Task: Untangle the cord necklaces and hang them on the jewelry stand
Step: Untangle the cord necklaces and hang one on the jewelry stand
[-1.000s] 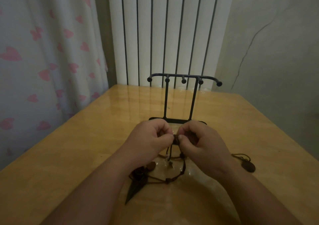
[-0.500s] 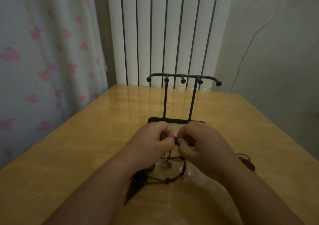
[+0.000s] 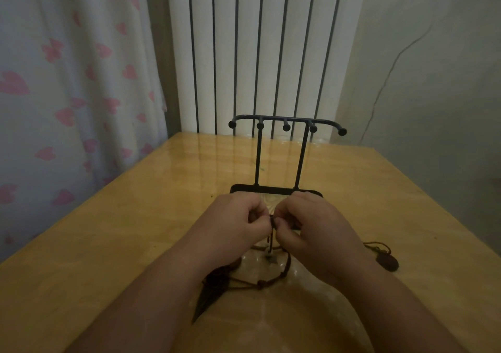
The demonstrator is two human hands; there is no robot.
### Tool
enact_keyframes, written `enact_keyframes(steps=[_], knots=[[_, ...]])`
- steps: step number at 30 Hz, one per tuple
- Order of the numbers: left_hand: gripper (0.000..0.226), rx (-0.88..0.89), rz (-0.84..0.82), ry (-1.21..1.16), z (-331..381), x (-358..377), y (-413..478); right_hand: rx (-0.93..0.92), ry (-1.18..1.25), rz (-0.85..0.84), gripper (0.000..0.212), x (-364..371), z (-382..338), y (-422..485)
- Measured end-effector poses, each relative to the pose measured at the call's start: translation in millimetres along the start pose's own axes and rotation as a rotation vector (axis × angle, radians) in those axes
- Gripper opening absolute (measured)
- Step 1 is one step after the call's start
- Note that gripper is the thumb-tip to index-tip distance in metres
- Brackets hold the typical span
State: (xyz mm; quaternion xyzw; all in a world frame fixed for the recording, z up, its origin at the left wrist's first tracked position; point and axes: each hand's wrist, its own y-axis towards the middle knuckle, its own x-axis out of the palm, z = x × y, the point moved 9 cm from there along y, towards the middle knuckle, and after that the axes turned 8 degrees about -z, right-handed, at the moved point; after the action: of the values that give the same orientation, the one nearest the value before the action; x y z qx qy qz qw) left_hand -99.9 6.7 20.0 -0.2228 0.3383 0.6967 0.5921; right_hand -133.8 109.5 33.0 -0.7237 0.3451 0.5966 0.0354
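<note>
Brown cord necklaces (image 3: 261,284), pinched at one knot by left hand (image 3: 235,225) and right hand (image 3: 314,228), hang nearward; jewelry stand (image 3: 273,190) beyond.

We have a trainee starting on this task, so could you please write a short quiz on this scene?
1. True or false: a necklace already hangs on the jewelry stand.
2. What lies on the table to the right of the right hand? A key, B oval pendant, C coin.
3. Fill in: the left hand and right hand both pinch the tangled ____.
Key: 1 false; 2 B; 3 cord.
</note>
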Motion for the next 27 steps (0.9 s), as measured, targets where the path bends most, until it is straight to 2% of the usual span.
enact_keyframes(steps=[7,13,21,24,27], knots=[[0.019,0.024,-0.017,-0.017,1.4,2.9,2.1,0.008,0.025,0.012,0.004,-0.7,1.2,0.3],[0.022,0.043,-0.042,-0.063,5.7,4.5,1.5,0.053,0.269,0.094,0.008,-6.0,10.7,-3.4],[0.021,0.009,-0.025,-0.353,1.6,1.9,-0.4,0.065,0.543,0.216,0.007,-9.8,12.5,-6.4],[0.025,-0.011,-0.012,-0.437,0.9,3.1,-0.5,0.083,0.637,0.228,0.011,-7.8,15.0,-6.2],[0.033,-0.042,-0.029,-0.619,-2.8,10.6,-0.3,0.113,0.778,0.218,0.017,-3.3,21.4,-6.9]])
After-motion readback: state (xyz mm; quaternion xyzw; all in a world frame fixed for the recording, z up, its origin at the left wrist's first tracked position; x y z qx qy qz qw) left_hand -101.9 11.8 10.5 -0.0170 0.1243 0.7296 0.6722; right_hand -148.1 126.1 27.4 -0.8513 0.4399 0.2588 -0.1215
